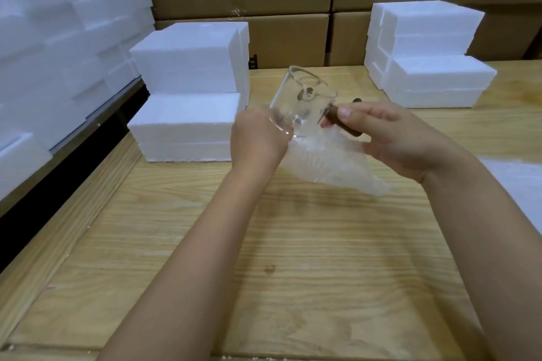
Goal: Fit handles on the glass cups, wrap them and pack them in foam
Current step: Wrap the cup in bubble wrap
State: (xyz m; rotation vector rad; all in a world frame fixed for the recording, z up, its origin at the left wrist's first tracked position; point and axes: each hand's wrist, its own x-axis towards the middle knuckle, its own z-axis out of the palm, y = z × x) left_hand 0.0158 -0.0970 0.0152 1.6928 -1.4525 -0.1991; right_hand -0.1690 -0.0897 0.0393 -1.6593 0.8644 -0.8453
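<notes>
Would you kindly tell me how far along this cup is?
Nothing looks finished. In hand: left hand grips the glass cup while right hand pinches the brown handle against its side. Remaining: bubble wrap beneath isn't around the cup yet, nor is it in the foam blocks.

Left hand (pixel 258 138) partly behind glass cup (pixel 299 97)

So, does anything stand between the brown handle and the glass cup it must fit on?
Nothing visible does. The right hand holds the handle with its end at the side of the cup, which the left hand grips. The bubble wrap lies below.
</notes>
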